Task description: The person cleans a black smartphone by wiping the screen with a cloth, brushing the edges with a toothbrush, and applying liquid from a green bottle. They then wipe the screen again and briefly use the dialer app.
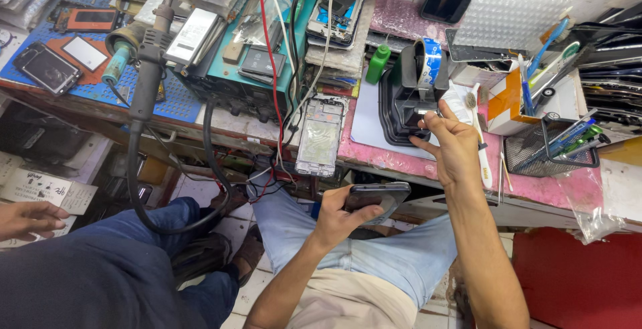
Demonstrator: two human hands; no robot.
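Phone (373, 198) in left hand (338, 218), below bench edge (401, 168)

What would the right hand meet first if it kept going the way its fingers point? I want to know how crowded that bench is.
Probably the black tape dispenser: the right hand has its fingertips at the base already, though depth is unclear.

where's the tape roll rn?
Head view, upper right: the blue-and-white tape roll sits on the black dispenser, above the right hand, beside the green bottle.
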